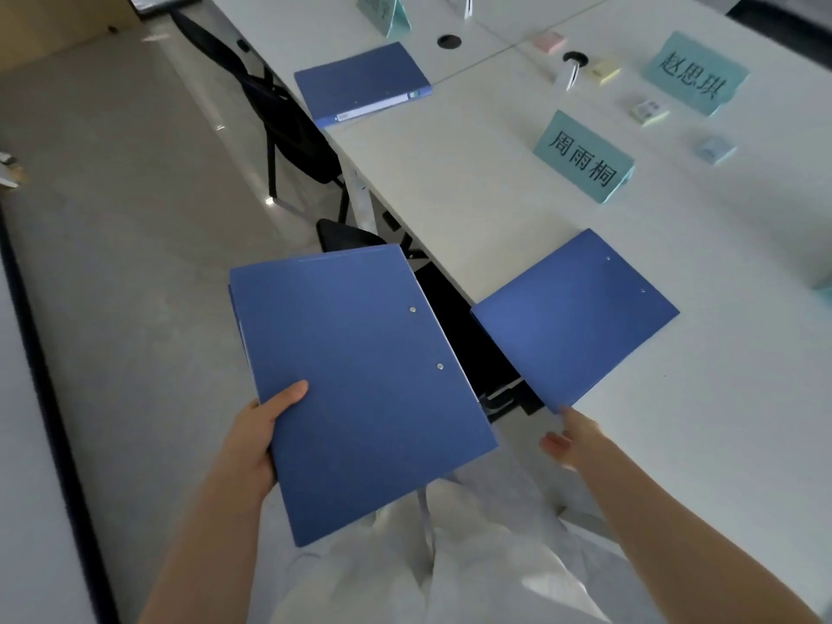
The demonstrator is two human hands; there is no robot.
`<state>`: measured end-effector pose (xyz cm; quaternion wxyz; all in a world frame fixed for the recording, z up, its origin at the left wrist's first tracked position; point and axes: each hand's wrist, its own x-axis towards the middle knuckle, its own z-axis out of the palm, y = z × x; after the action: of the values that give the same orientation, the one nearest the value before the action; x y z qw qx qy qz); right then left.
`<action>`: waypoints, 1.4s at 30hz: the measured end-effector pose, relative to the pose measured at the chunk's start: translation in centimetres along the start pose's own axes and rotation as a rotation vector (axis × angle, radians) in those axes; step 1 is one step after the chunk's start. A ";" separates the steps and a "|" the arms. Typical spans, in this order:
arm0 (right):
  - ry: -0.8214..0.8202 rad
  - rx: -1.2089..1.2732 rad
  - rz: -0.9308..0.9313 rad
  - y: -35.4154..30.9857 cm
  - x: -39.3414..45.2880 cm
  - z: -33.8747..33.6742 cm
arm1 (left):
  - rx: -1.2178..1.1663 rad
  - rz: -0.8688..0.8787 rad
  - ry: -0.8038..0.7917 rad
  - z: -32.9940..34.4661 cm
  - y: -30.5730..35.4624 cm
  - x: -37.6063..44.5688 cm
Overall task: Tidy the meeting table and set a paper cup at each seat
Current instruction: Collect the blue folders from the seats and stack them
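My left hand grips a blue folder by its left edge, holding it flat in the air beside the white meeting table. A second blue folder lies on the table's near edge, partly overhanging it. My right hand is just below that folder's near corner, fingers loosely apart, with a fingertip touching or nearly touching the corner. A third blue folder lies farther along the table edge. No paper cup is in view.
Teal name cards stand on the table. Small sticky-note pads lie among them. Black chairs are tucked along the table edge. Grey floor lies to the left.
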<state>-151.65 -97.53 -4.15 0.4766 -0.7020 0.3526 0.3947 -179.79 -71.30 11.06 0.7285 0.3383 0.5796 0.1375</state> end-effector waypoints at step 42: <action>-0.696 0.324 -0.257 -4.5 -12.1 -1.8 | -0.037 0.007 -0.040 3.8 -0.4 -0.7</action>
<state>-152.67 -96.46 8.80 0.7175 -0.4805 0.1370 0.4853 -176.48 -73.29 11.72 0.7456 0.3294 0.5611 0.1439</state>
